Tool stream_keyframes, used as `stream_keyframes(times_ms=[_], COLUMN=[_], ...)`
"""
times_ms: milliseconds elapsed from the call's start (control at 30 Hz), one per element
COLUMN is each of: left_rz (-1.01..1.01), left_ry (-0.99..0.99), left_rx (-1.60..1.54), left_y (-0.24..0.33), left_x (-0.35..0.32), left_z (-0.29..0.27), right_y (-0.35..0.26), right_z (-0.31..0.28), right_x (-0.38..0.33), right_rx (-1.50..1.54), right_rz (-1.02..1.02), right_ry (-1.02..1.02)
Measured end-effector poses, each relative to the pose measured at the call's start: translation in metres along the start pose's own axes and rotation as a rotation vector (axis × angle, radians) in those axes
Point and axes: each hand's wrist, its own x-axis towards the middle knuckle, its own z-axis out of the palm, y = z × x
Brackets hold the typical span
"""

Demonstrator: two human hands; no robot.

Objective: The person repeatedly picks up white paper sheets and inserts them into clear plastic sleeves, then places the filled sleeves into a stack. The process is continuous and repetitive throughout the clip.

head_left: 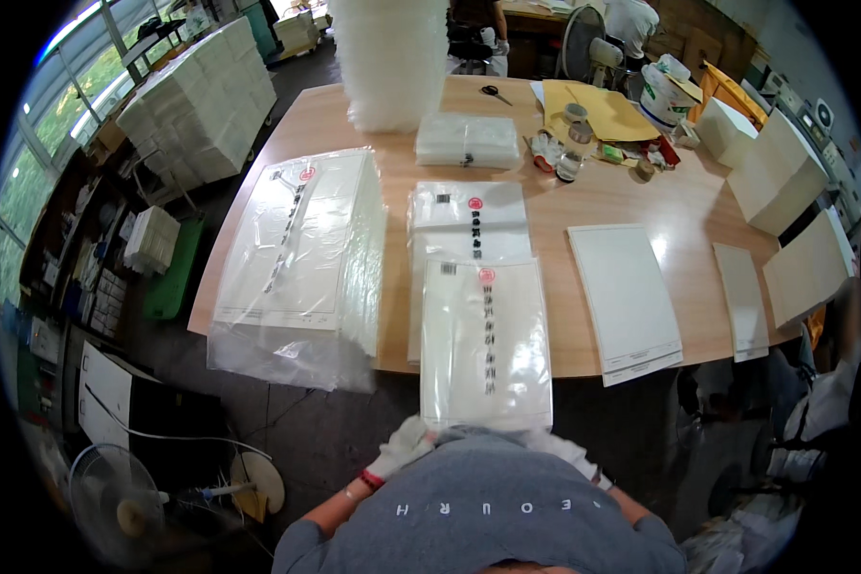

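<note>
Plastic wraps the front white packet, which we see lying lengthwise toward us, its far end over another white packet and its near end reaching past the edge of the surface. Our gloved left hand is at its near left corner and our gloved right hand by the near right corner; the shirt partly hides both, so we cannot tell whether either grasps the packet or only rests against it. We judge it fairly light, flat and somewhat bendable, with a slick wrapping that could slide in our grip and crease or tear if pinched hard. We would best take it with 2 hands by the long sides, supporting the overhanging end from below.
</note>
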Motion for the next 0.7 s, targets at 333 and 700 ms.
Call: stream_keyframes(times_ms=[333,700], left_rz=[-0.024,0.729], left_ry=[0.121,0.625], left_rx=[-0.253,-0.099], left_y=[-0.049,0.088], left_x=[-0.005,0.015], left_z=[0.008,-0.13], right_y=[0.052,-0.095], right_z=[0.019,-0.024], right_x=[-0.004,0.11], right_rx=[0.226,1.686], right_rz=[-0.033,-0.064], right_ry=[0.102,0.151])
